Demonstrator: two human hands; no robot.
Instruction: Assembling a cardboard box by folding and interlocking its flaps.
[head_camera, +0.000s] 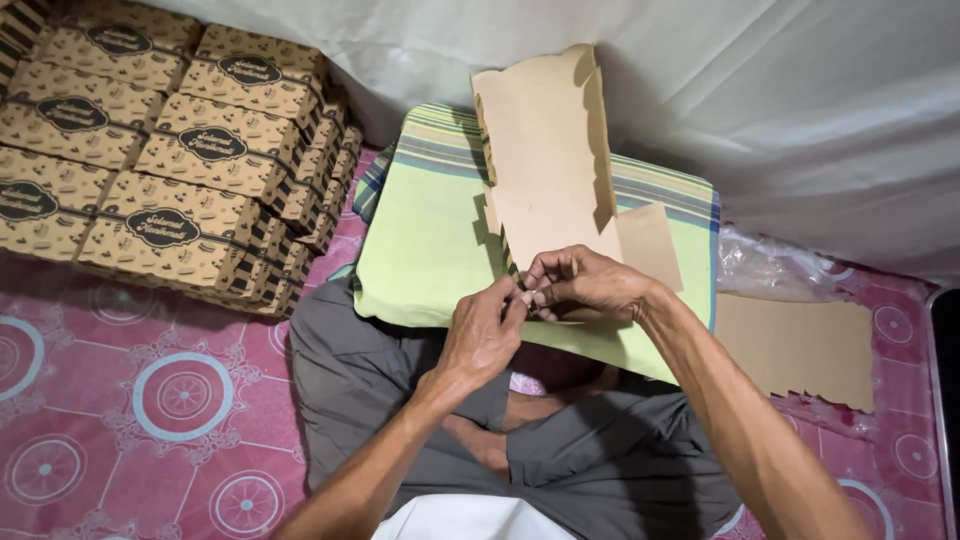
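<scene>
Both hands (530, 305) on cardboard blank (550, 170)

A person sits cross-legged in grey shorts (380, 400) on a pink patterned mat (150, 400), with a green striped pillow (430, 250) resting across the lap. Both hands meet over the pillow: the left hand (485, 335) and the right hand (585, 282) pinch the lower corner of a flat brown cardboard box blank (545, 170), which stands tilted upward away from the body, its plain inner side showing. To the left, folded printed boxes (170, 150) lie stacked in rows. At right, a pile of flat cardboard sheets (795, 345) lies on the mat, beside crumpled clear plastic (770, 265)
</scene>
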